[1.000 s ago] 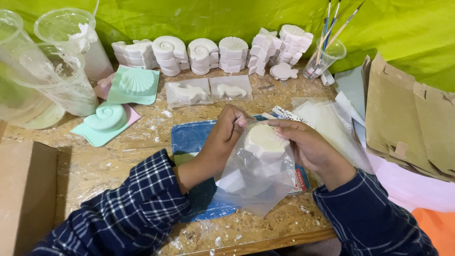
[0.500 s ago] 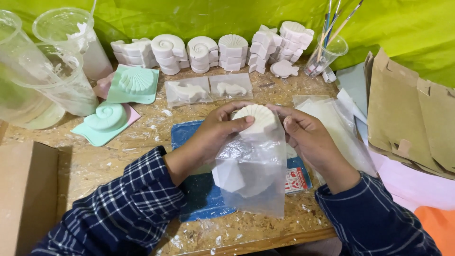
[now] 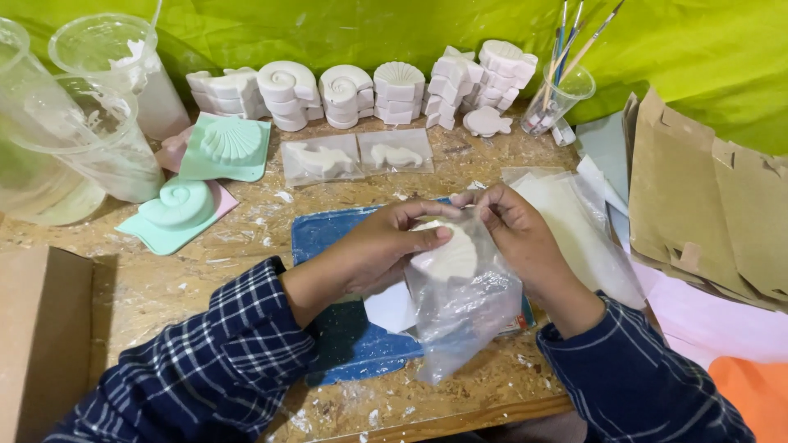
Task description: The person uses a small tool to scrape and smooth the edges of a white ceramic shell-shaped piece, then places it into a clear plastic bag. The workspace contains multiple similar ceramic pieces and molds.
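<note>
My left hand (image 3: 386,250) and my right hand (image 3: 510,234) hold a white plaster shell cast (image 3: 450,256) and a clear plastic bag (image 3: 464,316) above a blue mat (image 3: 328,238). The left fingers press on the shell's upper edge. The right hand pinches the bag's top edge beside it. The shell sits at the bag's mouth, partly covered by the plastic. The bag hangs down over the mat toward the table's front edge.
Rows of white shell casts (image 3: 345,94) line the back. Two bagged casts (image 3: 357,156), green moulds (image 3: 226,148), clear plastic cups (image 3: 74,139), a brush cup (image 3: 558,94), spare bags (image 3: 574,221) and brown cardboard (image 3: 706,197) surround the wooden table (image 3: 148,279).
Both hands shifted with the shell and bag. The shell now sits lower in the bag's mouth, with plastic drawn up around it.
</note>
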